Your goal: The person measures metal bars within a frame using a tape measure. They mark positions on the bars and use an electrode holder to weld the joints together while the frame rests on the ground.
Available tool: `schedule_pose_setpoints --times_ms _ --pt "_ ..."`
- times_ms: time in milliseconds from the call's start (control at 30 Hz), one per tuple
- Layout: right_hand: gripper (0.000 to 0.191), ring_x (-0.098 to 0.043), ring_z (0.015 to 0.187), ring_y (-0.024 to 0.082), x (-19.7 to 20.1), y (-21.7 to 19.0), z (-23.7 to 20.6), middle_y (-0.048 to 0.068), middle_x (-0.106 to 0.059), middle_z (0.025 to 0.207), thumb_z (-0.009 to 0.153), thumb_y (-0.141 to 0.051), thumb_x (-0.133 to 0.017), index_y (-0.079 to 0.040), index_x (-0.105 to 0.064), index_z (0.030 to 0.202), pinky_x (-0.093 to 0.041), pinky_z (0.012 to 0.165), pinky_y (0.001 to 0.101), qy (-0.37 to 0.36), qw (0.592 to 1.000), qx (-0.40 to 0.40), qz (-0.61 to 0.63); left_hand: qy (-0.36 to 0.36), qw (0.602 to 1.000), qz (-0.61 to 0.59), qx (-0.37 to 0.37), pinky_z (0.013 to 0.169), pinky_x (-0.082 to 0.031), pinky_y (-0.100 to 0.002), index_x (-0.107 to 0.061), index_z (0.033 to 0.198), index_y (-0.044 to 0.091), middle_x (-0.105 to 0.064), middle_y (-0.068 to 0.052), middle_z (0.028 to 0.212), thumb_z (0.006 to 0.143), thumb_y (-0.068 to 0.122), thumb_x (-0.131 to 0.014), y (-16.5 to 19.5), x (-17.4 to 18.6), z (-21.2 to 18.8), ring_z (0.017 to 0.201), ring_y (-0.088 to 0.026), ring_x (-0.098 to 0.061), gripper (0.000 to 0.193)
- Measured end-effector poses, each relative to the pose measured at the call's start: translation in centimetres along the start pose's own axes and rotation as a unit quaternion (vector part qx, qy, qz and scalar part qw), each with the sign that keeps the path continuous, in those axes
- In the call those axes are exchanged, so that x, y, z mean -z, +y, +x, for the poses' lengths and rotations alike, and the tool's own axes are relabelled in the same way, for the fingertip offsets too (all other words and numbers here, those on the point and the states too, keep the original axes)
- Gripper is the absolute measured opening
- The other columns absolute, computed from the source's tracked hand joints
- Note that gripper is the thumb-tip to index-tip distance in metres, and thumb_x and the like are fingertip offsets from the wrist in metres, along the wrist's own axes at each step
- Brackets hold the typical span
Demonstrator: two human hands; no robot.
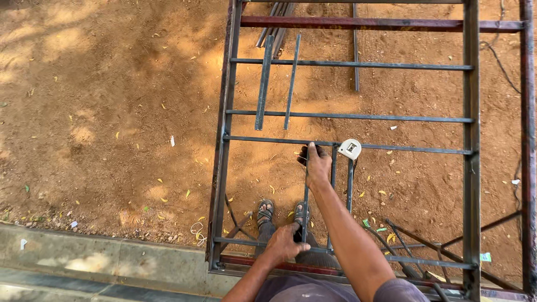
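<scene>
While the person stands inside a large steel frame (225, 145) laid flat above the bare dirt (100, 112), both hands are on one short vertical bar (305, 190) that runs from a cross rail (403, 149) near the middle of the frame down toward the near rail (414, 261). The right hand (317, 162) is closed over the bar's far end, right where it meets the cross rail, and the left hand (284, 241) is wrapped around its near end, just above the sandalled feet (282, 212). Two more short bars (342, 184) stand just beside it on the right, and a white tape measure (350, 148) rests on the cross rail, near the right hand but apart from it. Farther off, two loose flat strips (276, 84) lie across the upper rails. The bar looks like thin solid steel, so it is likely stiff, fairly light for its length, hard-edged and perhaps rough or rusty rather than slippery; it should not bend or break under a firm grip. Holding it at both ends, as here, seems the steadiest way to keep it square to the rails, since a single grip mid-length would let it pivot. Whether it is loose or already fixed cannot be told.
</scene>
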State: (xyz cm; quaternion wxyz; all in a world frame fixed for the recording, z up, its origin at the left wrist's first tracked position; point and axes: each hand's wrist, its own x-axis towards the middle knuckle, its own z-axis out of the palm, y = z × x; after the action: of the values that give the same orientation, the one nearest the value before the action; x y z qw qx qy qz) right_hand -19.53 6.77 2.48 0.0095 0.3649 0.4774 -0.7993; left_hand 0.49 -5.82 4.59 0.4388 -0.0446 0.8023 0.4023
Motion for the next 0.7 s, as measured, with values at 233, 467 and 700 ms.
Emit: schedule_pose_setpoints --times_ms 233,467,700 --pt "0.021 -0.07 0.073 0.021 -0.4 -0.3 0.5 0.013 -0.073 0.093 0.098 -0.02 -0.066 -0.001 -0.067 0.107 -0.065 0.065 0.0352 0.034 0.995 -0.019 -0.087 0.017 0.999 0.003 -0.032 0.111 -0.044 -0.042 -0.053 0.138 -0.007 -0.059 -0.026 0.138 0.073 0.035 -0.093 0.5 0.2 0.1 0.128 -0.037 -0.059 0.087" --pt "0.07 -0.04 0.132 0.039 -4.5 -1.3 -4.0 0.029 -0.037 0.145 0.092 -0.023 -0.07 0.007 -0.035 0.144 -0.036 0.11 0.0556 0.094 0.856 0.136 -0.491 -0.005 0.999 -0.02 -0.044 0.106 -0.049 -0.043 -0.062 0.131 -0.005 -0.068 -0.027 0.127 0.075 0.034 -0.088 0.9 1.3 -0.6 0.121 -0.038 -0.066 0.074" --pt "0.081 -0.047 0.124 0.043 -13.4 -4.5 5.0 0.024 -0.052 0.141 0.098 -0.036 -0.066 0.0 -0.022 0.156 -0.032 0.104 0.0585 0.0 0.814 0.152 -0.56 0.006 1.0 0.0 -0.011 0.105 -0.049 -0.045 -0.059 0.133 -0.001 -0.066 -0.025 0.129 0.072 0.036 -0.092 1.0 1.0 -0.1 0.121 -0.038 -0.064 0.078"
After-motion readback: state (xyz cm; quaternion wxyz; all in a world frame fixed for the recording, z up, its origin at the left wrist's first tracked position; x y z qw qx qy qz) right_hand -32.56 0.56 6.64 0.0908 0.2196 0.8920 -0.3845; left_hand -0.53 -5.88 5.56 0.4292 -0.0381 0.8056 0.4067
